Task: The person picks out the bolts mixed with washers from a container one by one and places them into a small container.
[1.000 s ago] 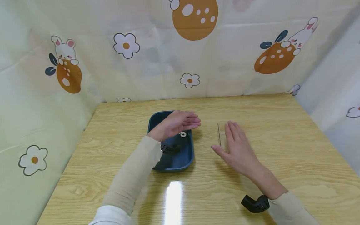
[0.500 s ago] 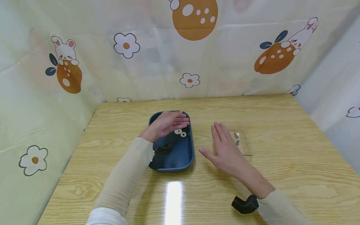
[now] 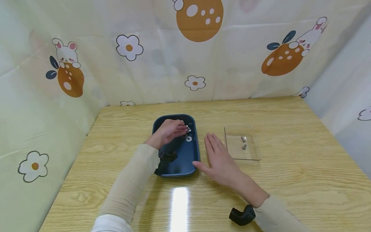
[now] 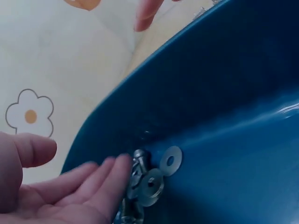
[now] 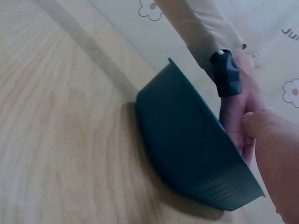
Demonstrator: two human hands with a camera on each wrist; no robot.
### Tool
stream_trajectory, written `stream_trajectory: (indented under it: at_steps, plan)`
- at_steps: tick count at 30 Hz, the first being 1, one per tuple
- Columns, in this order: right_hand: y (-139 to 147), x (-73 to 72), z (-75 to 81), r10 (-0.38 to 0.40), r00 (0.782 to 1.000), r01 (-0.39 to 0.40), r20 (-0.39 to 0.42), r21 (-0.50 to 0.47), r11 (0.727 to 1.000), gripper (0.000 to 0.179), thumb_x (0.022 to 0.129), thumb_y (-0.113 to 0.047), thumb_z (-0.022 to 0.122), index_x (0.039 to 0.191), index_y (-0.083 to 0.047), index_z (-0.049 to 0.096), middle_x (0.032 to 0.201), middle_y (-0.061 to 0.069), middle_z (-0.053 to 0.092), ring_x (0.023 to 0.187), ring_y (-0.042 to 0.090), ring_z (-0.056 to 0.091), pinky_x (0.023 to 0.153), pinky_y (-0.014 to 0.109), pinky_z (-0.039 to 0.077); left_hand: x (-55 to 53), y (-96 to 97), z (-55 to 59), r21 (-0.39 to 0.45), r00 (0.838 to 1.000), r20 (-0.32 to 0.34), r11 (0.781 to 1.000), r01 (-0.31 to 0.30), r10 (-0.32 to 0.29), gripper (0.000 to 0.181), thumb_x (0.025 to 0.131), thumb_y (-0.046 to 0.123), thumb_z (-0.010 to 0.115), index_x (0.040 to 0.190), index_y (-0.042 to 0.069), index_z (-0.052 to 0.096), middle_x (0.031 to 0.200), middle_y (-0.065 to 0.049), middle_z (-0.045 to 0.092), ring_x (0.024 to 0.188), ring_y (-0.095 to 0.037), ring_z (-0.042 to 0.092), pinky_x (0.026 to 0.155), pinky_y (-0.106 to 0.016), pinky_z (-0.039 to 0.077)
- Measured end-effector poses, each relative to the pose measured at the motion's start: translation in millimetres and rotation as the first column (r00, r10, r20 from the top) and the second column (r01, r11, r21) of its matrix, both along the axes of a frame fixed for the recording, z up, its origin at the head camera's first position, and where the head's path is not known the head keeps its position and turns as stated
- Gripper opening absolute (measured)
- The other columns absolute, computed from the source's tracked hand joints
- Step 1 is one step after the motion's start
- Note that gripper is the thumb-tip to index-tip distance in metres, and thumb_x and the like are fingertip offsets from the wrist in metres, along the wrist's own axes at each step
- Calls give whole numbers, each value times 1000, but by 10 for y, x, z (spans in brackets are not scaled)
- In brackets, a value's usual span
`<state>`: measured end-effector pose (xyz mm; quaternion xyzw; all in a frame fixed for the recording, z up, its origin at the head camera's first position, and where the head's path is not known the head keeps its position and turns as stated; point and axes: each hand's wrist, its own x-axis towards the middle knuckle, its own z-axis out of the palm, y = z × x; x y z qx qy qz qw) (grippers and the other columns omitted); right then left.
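A dark blue plastic bin point(image 3: 198, 154) stands on the table. My left hand point(image 3: 170, 130) is inside or just over its far end, fingers straight and holding nothing. Near those fingertips lie several metal washers point(image 4: 171, 161) and bolts point(image 4: 141, 158), heaped against the bin wall; the hand partly hides them. Just right of the bin is my right hand point(image 3: 219, 163), fingers extended and thumb spread toward the bin's rim; whether it touches is unclear. Farther right, a clear flat plate point(image 3: 235, 152) lies on the table with small metal screws point(image 3: 244, 147) on it.
The wooden table point(image 3: 295, 154) carries the bin and plate. A patterned cloth point(image 3: 162, 71) hangs behind it and along both sides. Each wrist wears a black curved camera mount point(image 3: 242, 215).
My right hand has moved left from over the clear plate to beside the bin, uncovering the plate and screws. My left hand has drawn back left over the bin, baring more hardware.
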<state>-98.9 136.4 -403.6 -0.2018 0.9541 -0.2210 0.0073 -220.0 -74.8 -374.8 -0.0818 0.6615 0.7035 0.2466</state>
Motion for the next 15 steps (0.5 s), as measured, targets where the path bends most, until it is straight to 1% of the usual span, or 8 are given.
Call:
stream_trajectory:
  at_steps: [5,8,15]
  plan:
    - [-57,36,-40,12,1000,-12,2,11,1000,101,93,-72,44,157,0,15,166,18,12,155,35,7,126,53,18,8,41,-32,-56,1000,-4,998,-17,17,43,105,15,45,141,-8,45,142,-25,53,133,-33,53,113,-40,45]
    - [-89,49,-51,23,1000,-23,5,18,1000,100,93,-72,43,157,0,15,166,18,12,155,34,7,127,52,17,1,64,-42,-64,1000,3,998,-18,18,42,104,14,44,140,-9,46,141,-25,53,133,-32,53,113,-40,45]
    - [-142,67,-78,37,999,-37,0,19,999,97,95,-66,47,157,1,16,166,17,11,155,34,8,127,51,17,-3,121,-53,-94,1000,25,995,15,-13,42,103,12,45,139,-10,47,140,-25,53,132,-33,54,114,-40,45]
